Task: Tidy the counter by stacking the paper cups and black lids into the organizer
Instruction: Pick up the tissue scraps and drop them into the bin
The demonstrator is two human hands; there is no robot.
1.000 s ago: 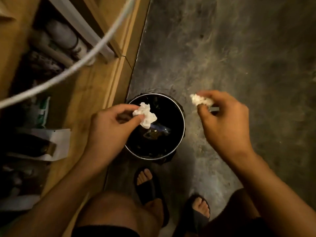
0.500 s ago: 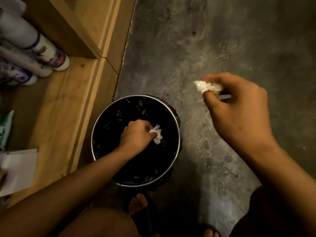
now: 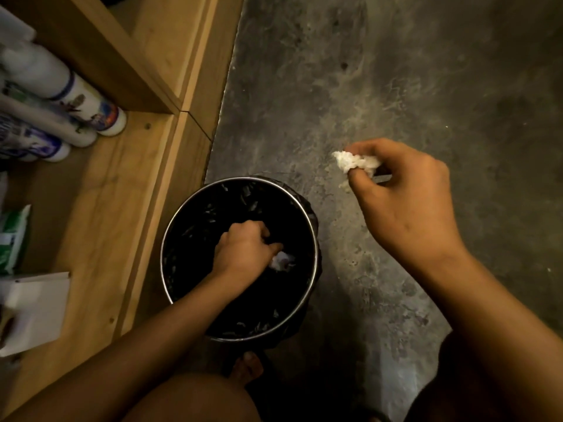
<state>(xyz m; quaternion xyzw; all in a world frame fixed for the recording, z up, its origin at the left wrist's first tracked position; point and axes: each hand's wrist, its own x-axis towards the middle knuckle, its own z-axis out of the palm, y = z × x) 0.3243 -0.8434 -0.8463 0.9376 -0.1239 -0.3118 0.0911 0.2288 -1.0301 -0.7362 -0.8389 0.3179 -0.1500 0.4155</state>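
Observation:
No paper cups, black lids or organizer are in view. A round metal-rimmed bin (image 3: 316,254) lined with a black bag stands on the floor. My left hand (image 3: 243,251) reaches deep inside it, fingers closed on a crumpled white tissue (image 3: 281,261) near the bottom. My right hand (image 3: 402,196) hovers above the floor, to the right of the bin. It pinches a second crumpled white tissue (image 3: 355,161) between thumb and fingers, along with a thin pale strip (image 3: 382,178).
A wooden shelf unit (image 3: 146,184) stands left of the bin, holding several white spray cans (image 3: 76,99), a green packet (image 3: 12,239) and a white box (image 3: 36,309). Grey concrete floor (image 3: 396,71) spreads to the right. My bare foot (image 3: 246,367) is just below the bin.
My left hand went from above the bin's rim down into the bin with its tissue. My right hand stayed beside the bin, still holding its tissue. The view dropped closer.

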